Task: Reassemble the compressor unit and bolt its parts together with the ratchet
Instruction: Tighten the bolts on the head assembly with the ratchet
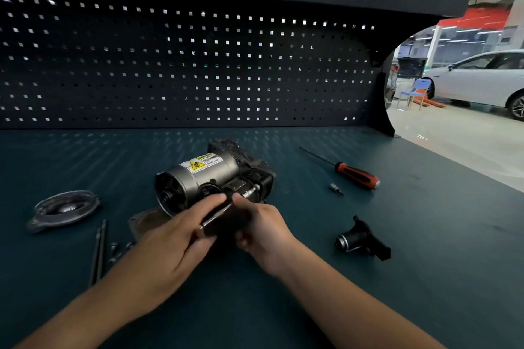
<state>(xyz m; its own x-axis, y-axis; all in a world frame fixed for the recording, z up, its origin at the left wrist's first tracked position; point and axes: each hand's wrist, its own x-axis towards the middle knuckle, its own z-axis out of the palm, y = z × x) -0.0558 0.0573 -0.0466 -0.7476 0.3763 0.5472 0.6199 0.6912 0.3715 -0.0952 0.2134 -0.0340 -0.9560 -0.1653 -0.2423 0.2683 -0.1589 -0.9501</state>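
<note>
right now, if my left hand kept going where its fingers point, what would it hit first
Likely the compressor unit: the left hand, pinching a slim metal tool, points at its black fitting just past the fingertips, though depth is unclear. The right hand grips a dark part.

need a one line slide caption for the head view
Left hand and right hand hold a slim metal tool by the compressor unit; screwdriver, round cover and black fitting lie nearby.
</note>
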